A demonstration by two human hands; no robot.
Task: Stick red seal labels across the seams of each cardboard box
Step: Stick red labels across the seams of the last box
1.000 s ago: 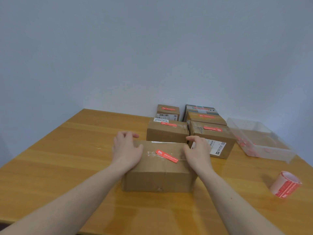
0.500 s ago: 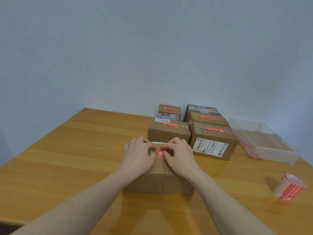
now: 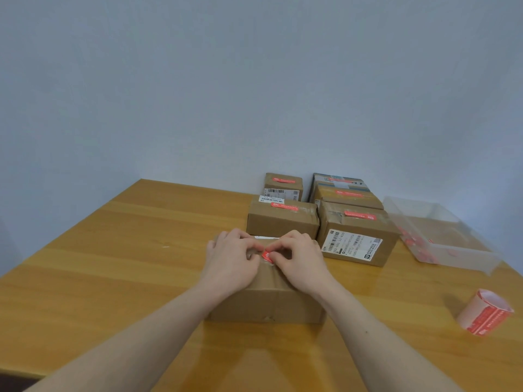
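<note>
A brown cardboard box [image 3: 266, 304] stands on the wooden table in front of me. A red seal label [image 3: 267, 256] lies across its top seam, mostly covered by my fingers. My left hand [image 3: 230, 263] and my right hand [image 3: 300, 261] both rest on the box top, fingertips meeting at the label and pressing on it. Behind it stand several sealed boxes with red labels: one straight behind [image 3: 283, 222], one to the right with a white shipping label [image 3: 355, 236], and two further back [image 3: 283, 186] [image 3: 346, 193].
A roll of red seal labels [image 3: 485, 316] lies at the right on the table [image 3: 113, 264]. A clear plastic tray [image 3: 441, 236] with red scraps sits at the far right. A pale wall closes the back.
My hands moved from the box's two ends to the middle of its top, covering the red label. The view shifted slightly.
</note>
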